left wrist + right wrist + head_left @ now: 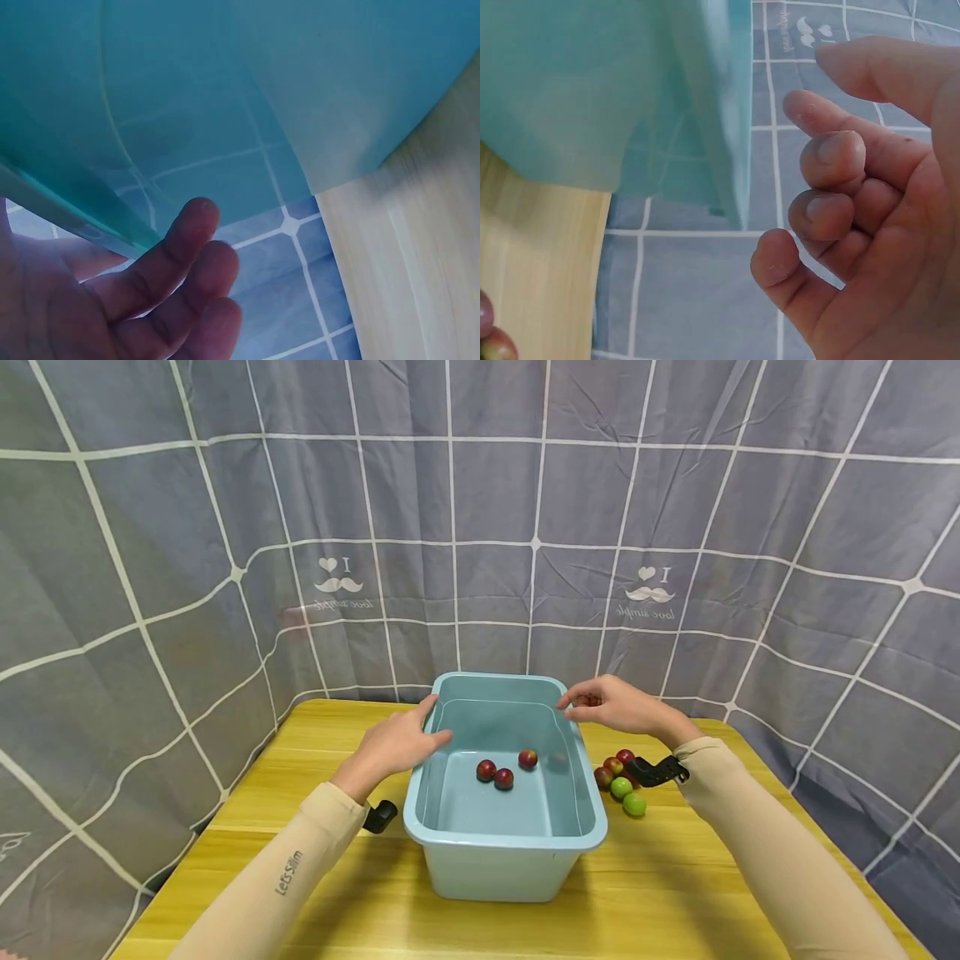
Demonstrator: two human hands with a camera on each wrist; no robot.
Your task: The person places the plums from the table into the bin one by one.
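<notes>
A light blue plastic tub stands on the table, with three dark red plums on its floor. My left hand is at the tub's left rim, its thumb reaching over the edge and its fingers along the outside. In the left wrist view those fingers are loosely bent beside the tub wall, holding nothing. By the far right corner of the rim is my right hand. Its fingers are slack and half curled with nothing in them, apart from the tub in the right wrist view.
Right of the tub, several red plums and two green fruits lie on the yellow wooden table, under my right wrist. A grey curtain with white grid lines hangs behind and around the table.
</notes>
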